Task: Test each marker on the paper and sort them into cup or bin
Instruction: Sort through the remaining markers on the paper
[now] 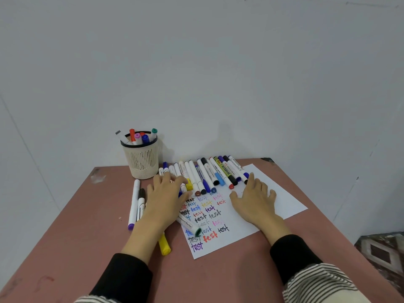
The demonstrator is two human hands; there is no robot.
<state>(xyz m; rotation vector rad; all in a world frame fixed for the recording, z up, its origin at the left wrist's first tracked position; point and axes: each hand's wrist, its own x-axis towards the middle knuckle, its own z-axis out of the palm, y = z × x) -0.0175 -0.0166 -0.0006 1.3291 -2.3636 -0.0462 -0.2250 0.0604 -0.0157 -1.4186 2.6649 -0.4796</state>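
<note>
Handling the markers (205,174) demands little force: light, rigid, prone to rolling. Your left hand (164,193) and right hand (254,199) lie flat, holding nothing, on the paper (282,193). Grasp each mid-barrel.

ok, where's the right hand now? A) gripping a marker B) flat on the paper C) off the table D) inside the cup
B: the right hand lies open with fingers spread on the white paper, holding nothing, just below the row of markers.
</note>
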